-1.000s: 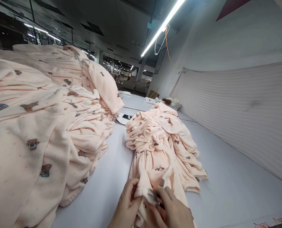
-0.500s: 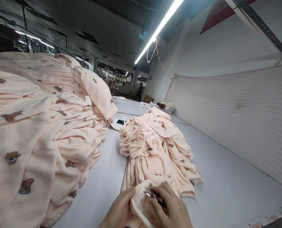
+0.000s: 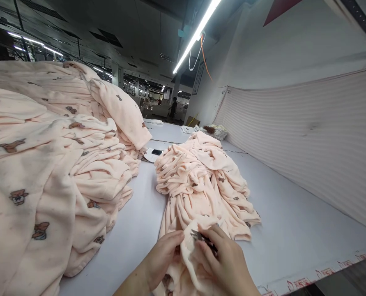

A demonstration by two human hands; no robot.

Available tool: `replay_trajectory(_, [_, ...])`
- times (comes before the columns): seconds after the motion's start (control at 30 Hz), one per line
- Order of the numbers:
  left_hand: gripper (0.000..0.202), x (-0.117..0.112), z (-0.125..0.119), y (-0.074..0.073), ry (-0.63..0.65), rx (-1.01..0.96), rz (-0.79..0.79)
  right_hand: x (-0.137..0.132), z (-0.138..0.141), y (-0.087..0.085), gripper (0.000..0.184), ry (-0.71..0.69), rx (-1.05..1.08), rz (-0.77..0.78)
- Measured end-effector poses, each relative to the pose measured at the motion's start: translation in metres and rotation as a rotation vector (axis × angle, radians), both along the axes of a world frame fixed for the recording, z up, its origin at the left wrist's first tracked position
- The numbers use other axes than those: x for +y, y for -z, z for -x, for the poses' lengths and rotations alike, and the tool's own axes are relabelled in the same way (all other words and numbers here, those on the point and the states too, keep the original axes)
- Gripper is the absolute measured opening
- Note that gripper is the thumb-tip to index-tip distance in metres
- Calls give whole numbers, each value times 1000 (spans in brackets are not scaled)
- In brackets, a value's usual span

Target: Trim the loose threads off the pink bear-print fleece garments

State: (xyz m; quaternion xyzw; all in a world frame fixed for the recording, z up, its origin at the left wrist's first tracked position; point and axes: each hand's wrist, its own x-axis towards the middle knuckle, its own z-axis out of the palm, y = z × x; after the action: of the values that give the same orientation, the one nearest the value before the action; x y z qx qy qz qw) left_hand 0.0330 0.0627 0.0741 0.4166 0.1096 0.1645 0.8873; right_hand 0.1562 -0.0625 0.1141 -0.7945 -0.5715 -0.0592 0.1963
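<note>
A peach fleece garment (image 3: 201,185) printed with small bears lies crumpled on the white table (image 3: 293,230), running from mid-table to the near edge. My left hand (image 3: 162,257) pinches a fold of its near end, fingers closed on the cloth. My right hand (image 3: 224,263) sits just right of it, fingers curled round small metal thread snips (image 3: 201,237) whose tips touch the raised fold between the two hands.
A tall heap of the same peach bear-print fleece (image 3: 53,156) fills the left side. A phone on papers (image 3: 153,154) lies behind the garment. A striped fabric wall (image 3: 309,135) bounds the right. Stacked items (image 3: 216,130) sit far back; a person stands in the distance.
My view shifted a little. Both hands have lifted the garment's near fold slightly, and the snips have come up against it.
</note>
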Motion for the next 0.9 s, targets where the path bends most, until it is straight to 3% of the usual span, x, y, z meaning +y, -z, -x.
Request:
replay_trajectory(0.17, [28, 2, -3, -3, -1, -9, -69, -7, 1, -1, 24, -11, -133, -10])
replay_trajectory(0.37, [23, 1, -10, -10, 38, -45, -59, -9, 0, -5, 25, -26, -87, -55])
replay_trajectory(0.47, [20, 12, -23, -12, 9, -64, -23, -14, -6, -10, 24, 62, 104, -144])
replay_trajectory(0.57, [18, 29, -43, -12, -131, -113, 10, -18, 1, -13, 24, 77, 475, -253])
replay_trajectory(0.67, [22, 41, -61, -8, -219, -143, 20, -8, 30, 0, 17, -55, 693, -162])
replay_trajectory(0.73, [27, 46, -63, -4, -210, -110, 11, 7, 51, 18, 14, -90, 641, -17])
replay_trajectory(0.77, [29, 49, -59, -1, -212, -84, 2, 15, 59, 28, 26, -92, 537, 35])
replay_trajectory(0.83, [32, 57, -42, 7, -245, -19, -28, 29, 62, 42, 23, -44, 340, 111])
replay_trajectory(0.9, [31, 64, -14, 18, -314, 66, -76, 35, 52, 45, 23, -35, 267, 127])
